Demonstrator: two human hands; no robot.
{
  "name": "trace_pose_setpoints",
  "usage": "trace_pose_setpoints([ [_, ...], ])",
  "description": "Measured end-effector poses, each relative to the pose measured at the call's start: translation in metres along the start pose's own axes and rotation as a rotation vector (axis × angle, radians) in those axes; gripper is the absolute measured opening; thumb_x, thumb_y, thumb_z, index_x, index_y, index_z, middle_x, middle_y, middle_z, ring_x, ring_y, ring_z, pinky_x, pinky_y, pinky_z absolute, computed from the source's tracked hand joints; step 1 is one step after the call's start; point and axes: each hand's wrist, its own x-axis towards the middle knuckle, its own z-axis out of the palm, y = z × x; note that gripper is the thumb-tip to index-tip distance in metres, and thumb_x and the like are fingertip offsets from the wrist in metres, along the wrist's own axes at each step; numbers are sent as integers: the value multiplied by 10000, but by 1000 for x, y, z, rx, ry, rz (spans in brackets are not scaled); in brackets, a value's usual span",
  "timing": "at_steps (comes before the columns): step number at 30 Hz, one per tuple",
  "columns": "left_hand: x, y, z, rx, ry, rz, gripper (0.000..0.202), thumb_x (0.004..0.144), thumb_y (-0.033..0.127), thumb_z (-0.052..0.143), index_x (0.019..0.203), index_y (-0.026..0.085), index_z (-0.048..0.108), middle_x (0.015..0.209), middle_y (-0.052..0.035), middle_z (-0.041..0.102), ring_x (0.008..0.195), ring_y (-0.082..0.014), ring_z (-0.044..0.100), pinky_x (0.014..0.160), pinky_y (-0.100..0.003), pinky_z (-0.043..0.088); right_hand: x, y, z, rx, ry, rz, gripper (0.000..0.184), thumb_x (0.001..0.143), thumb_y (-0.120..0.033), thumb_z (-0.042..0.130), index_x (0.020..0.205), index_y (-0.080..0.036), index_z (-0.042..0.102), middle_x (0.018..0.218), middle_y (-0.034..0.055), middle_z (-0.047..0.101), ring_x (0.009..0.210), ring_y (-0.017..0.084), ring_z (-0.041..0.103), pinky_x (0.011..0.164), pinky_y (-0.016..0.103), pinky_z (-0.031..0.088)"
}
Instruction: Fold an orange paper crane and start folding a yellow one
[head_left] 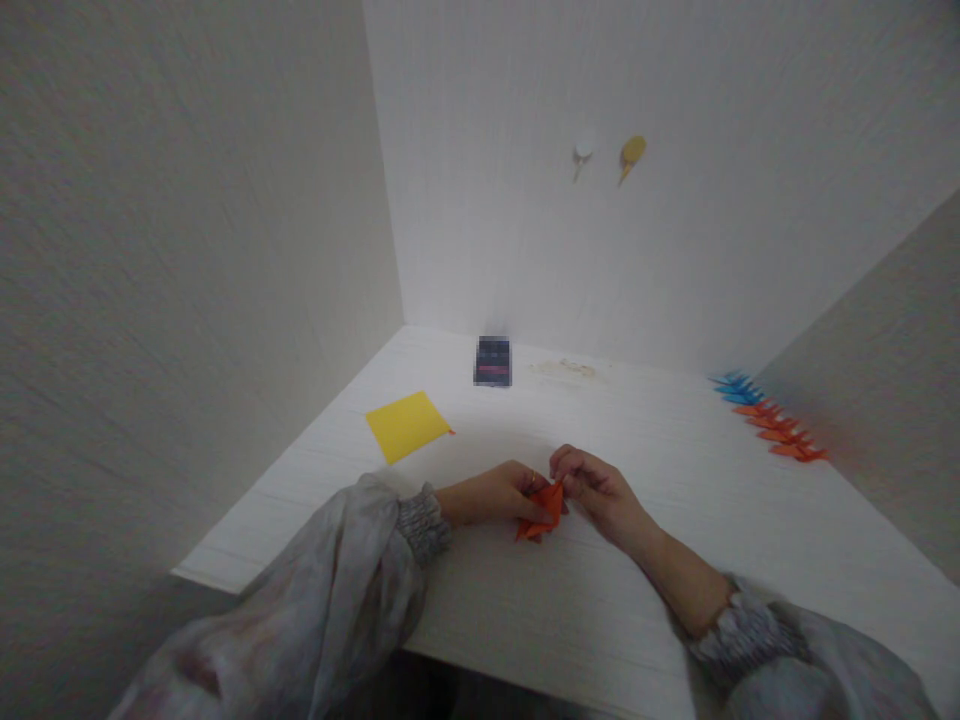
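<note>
An orange folded paper piece (550,507), like a part-shaped origami crane, is over the white table near its front edge. My left hand (510,492) is closed round its left side, thumb on top, a ring on one finger. From the right, my right hand (596,488) has its thumb and fingertips pinched at the upper right tip of the paper. The fingertips cover that tip, so its exact shape is hidden. Both wrists come out of grey cuffed sleeves.
A stack of yellow paper (409,425) lies left on the white table (637,590), a bit of orange at its corner. A dark pixelated object (493,362) is at the back. Blue cranes (738,388) and orange cranes (784,432) line the right edge. Wall hooks (632,152) hang above.
</note>
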Motion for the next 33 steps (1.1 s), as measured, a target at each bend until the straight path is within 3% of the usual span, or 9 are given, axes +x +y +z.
trace_pose_setpoints([
  [8,1,-2,-1,1,-10,12,305,591,260,671,844,110,589,653,-5,588,510,-96,548,527,-242,431,0,2,1,-20,54,10,181,775,-376,503,729,-201,491,777,6,439,577,96,426,507,234,391],
  [16,4,-4,-2,106,147,65,200,648,217,592,813,105,571,592,9,574,507,-94,532,538,-241,427,3,1,1,-172,237,71,172,788,-358,483,754,-192,510,651,-11,471,597,114,438,556,235,370],
  [21,4,-3,-2,260,273,141,112,673,217,529,713,114,551,587,3,575,525,-100,531,532,-219,420,5,0,1,-363,241,94,175,740,-343,541,673,-181,536,588,-21,484,562,112,432,544,238,350],
  [33,3,-3,-1,319,279,170,90,671,209,496,670,127,535,592,1,578,533,-100,532,534,-215,425,3,2,1,-449,247,30,166,756,-323,517,675,-189,575,645,-1,511,616,127,451,582,255,372],
])
